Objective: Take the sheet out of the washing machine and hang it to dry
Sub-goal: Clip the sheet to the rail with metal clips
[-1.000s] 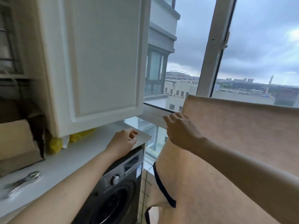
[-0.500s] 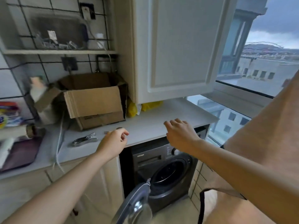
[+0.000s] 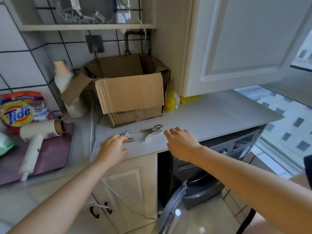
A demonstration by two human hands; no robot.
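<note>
Just left of the right fingertips: the large metal clip (image 3: 152, 130) is lying flat on the counter (image 3: 219, 115), with nothing sitting between it and the fingers.
Clip's long axis: it is running from the sprung end, nearest the fingertips, away leftward and a little toward the person.
Right hand (image 3: 181, 143): it is hovering low over the counter's front edge, fingers loosely spread and gripping nothing; it is the nearer hand to the large clip.
Left hand (image 3: 112, 146): its bent fingers are resting over a small clip (image 3: 127, 133), whose metal end is poking out to the right of them. The thumb is lying apart, so no pinch is showing.
Sheet (image 3: 263, 228): tan cloth with dark edging is showing only at the lower right edge, below the right forearm and well apart from both sets of fingers. How it is hanging cannot be told.
Likely next move: a short leftward reach to close on the large clip looks called for, presumably for pinning the sheet.
Beyond the fingers: a cardboard box (image 3: 131, 95) is standing just behind both clips, limiting any overshoot.
Left of the left fingers: a hair dryer (image 3: 33, 141) and a detergent bag (image 3: 18, 110) are lying near the tiled wall.
Below the right wrist: the washing machine (image 3: 219, 159) is sitting under the counter, its door (image 3: 173, 208) hanging open toward the person and possibly obstructing the turn toward the sheet.
</note>
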